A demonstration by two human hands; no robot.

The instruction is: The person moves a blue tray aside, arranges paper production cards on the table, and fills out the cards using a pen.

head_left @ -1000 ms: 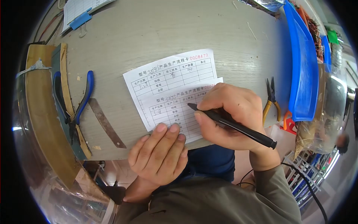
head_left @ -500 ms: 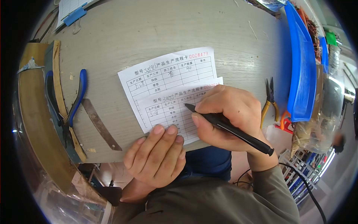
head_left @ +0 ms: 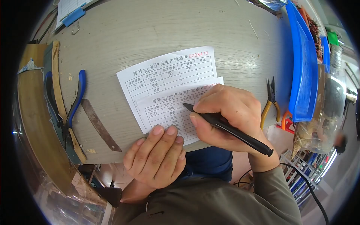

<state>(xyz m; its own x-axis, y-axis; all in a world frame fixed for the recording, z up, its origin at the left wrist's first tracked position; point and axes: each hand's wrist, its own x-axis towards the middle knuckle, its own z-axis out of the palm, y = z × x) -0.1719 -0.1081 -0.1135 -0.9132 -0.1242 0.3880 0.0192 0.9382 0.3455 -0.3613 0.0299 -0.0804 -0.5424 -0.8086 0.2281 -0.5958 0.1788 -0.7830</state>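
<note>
A black pen (head_left: 236,133) is pinched between the thumb and fingers of my right hand (head_left: 232,116). Its tip is at the employee-name column of the lower printed card (head_left: 168,108), just under the header row. The fingers of my left hand (head_left: 157,155) lie flat on that card's bottom edge. Beneath it, partly covered, is the upper card (head_left: 157,67), with red number 0008479 and some handwritten entries. The lower card carries a handwritten model number and a date. My right hand hides its right side.
Blue-handled pliers (head_left: 77,99) and a flat metal strip (head_left: 99,125) lie to the left. Yellow-handled long-nose pliers (head_left: 270,99) are on the right, near a blue tray (head_left: 303,75). Papers in a blue binder clip (head_left: 74,17) lie at the back left.
The cards and both hands appear a few pixels further left, along with the whole view. The pen tip stays at the same column; both hands keep their hold.
</note>
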